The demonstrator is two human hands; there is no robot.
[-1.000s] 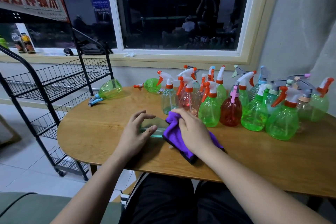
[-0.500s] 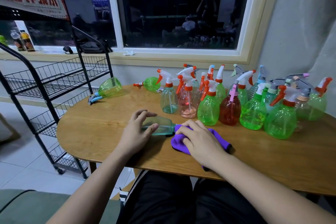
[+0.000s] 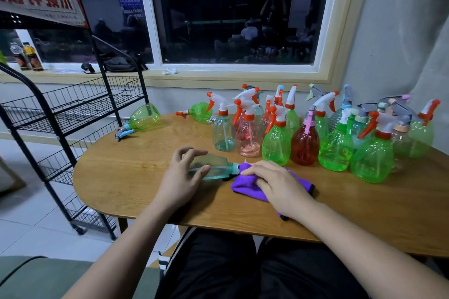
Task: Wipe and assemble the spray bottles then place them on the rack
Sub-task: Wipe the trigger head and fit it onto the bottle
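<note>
Left hand (image 3: 181,177) grips the teal bottle (image 3: 215,168), thumb on its near side, fingers arched over the top. The bottle lies on its side on the table (image 3: 121,172), neck pointing right. At the neck the right hand (image 3: 274,182) presses flat on the purple cloth (image 3: 243,185). Behind stand the spray bottles (image 3: 277,143). The rack (image 3: 60,114) is far left.

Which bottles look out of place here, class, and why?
Three lie on their sides while the other bottles stand upright: a green bottle with a blue trigger near the table's left edge, a green bottle with an orange trigger beside the group, and the teal bottle under the left hand, its neck apparently without a spray head.
</note>
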